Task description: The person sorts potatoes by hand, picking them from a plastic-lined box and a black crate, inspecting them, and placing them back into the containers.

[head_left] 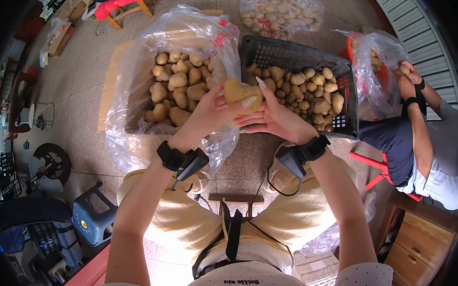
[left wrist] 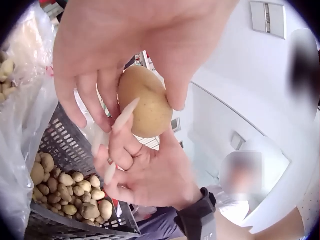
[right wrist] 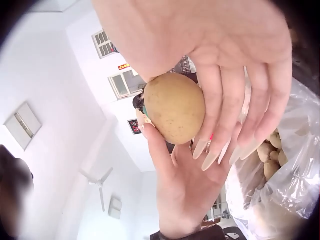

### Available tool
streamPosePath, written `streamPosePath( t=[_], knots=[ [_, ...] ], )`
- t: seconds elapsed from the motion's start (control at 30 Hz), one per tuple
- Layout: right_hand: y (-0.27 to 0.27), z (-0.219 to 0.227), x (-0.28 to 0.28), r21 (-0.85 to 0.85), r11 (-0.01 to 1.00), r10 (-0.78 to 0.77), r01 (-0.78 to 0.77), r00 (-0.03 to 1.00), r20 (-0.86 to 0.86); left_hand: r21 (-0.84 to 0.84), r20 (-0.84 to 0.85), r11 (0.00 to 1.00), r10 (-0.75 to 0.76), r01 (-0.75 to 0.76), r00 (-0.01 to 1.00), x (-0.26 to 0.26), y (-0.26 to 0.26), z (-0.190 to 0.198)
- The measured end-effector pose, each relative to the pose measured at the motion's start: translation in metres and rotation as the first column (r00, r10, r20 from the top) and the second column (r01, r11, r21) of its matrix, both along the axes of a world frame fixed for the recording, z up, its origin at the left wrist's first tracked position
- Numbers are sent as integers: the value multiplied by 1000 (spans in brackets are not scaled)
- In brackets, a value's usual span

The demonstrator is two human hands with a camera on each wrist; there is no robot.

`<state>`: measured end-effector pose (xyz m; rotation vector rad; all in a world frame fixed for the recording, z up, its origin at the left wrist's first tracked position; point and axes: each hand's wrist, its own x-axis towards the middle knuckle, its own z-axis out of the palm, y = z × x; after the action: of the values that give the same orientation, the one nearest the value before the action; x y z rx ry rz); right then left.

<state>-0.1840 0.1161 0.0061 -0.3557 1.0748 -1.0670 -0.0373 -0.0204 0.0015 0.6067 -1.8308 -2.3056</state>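
Observation:
A large, smooth tan potato (head_left: 237, 92) is held up between both hands, over the gap between a lined box and a black crate. My left hand (head_left: 208, 110) grips it from the left; in the left wrist view its thumb lies along one side of the potato (left wrist: 145, 102) and its fingers along the other. From the right, my right hand (head_left: 280, 117) holds the same potato (right wrist: 175, 107) between thumb and long-nailed fingers. Several potatoes (head_left: 178, 80) lie in the plastic-lined cardboard box (head_left: 118, 78). Smaller ones (head_left: 298, 80) fill part of the black plastic crate (head_left: 287, 48).
Beyond the crate lies a clear bag of potatoes (head_left: 281, 12). At right, another person (head_left: 423, 139) sits beside a bagged red tub (head_left: 351, 48), holding a potato. A blue stool (head_left: 93, 213) stands at left, a wooden cabinet (head_left: 417, 243) at lower right.

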Motion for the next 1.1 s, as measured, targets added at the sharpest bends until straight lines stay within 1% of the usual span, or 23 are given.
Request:
streamPosePath(
  t=[0.03,0.07,0.1,0.13,0.17,0.2,0.23,0.27,0.3,0.33,0.4,0.43,0.5,0.57,0.63,0.67,0.73,0.87,0.93,0.97,1.03,1.07,1.1],
  knots=[
    [-1,2,1,43,999,8,-5,998,-55,-2,1,1000,0,0,1000,1,0,1],
    [-2,3,1,41,999,9,-6,999,-53,-24,100,1000,-8,11,995,2,0,2],
    [-2,5,0,107,993,58,-51,996,-70,-44,198,999,-14,23,980,2,0,4],
    [-2,7,0,174,980,109,-93,990,-84,-45,199,999,-12,21,980,3,0,4],
    [-1,9,0,173,980,110,-94,990,-84,-14,293,1000,1,3,956,4,-1,4],
    [0,11,1,174,981,115,-82,975,-191,15,384,1000,11,-18,923,4,-2,5],
    [0,12,1,172,983,119,-70,948,-296,13,385,1000,13,-19,923,5,-3,4],
    [1,11,1,169,983,120,-72,948,-295,131,369,987,40,-95,928,6,-7,1],
    [1,8,0,143,990,67,-16,930,-361,248,357,955,69,-166,932,7,-11,-3],
    [1,7,-1,113,993,12,40,906,-424,245,358,955,72,-167,931,8,-19,-11],
    [2,9,-5,89,995,-12,55,906,-422,338,441,896,120,-288,889,9,-38,-31],
    [2,10,-6,68,995,-37,71,906,-421,337,442,897,119,-287,889,12,-44,-36],
    [2,10,-8,59,996,-43,74,908,-417,266,404,896,232,-356,885,18,-55,-45],
    [3,9,-9,50,995,-55,83,909,-413,276,373,892,244,-358,895,25,-74,-67],
    [4,5,-10,42,997,-36,60,902,-430,275,364,876,285,-395,887,24,-79,-66],
    [4,5,-11,42,997,-39,62,902,-430,275,365,877,283,-393,887,24,-79,-67],
    [4,6,-11,65,997,-15,48,902,-431,210,324,930,226,-303,919,24,-77,-64],
    [3,4,-10,44,998,-23,48,895,-445,185,324,951,178,-246,929,16,-60,-57],
    [1,4,-10,57,996,-41,74,896,-443,132,425,961,168,-244,890,7,-55,-54],
    [1,2,-10,58,995,-43,76,895,-444,133,424,961,166,-242,891,4,-52,-52],
    [2,-6,-12,15,997,-65,80,891,-449,7,440,993,100,-114,892,2,-43,-43],
    [3,-10,-13,17,996,-71,88,889,-452,9,437,994,93,-107,895,4,-42,-48],
    [4,-11,-13,-32,997,-82,76,882,-464,-272,327,962,74,19,942,7,-38,-49]
  ],
)
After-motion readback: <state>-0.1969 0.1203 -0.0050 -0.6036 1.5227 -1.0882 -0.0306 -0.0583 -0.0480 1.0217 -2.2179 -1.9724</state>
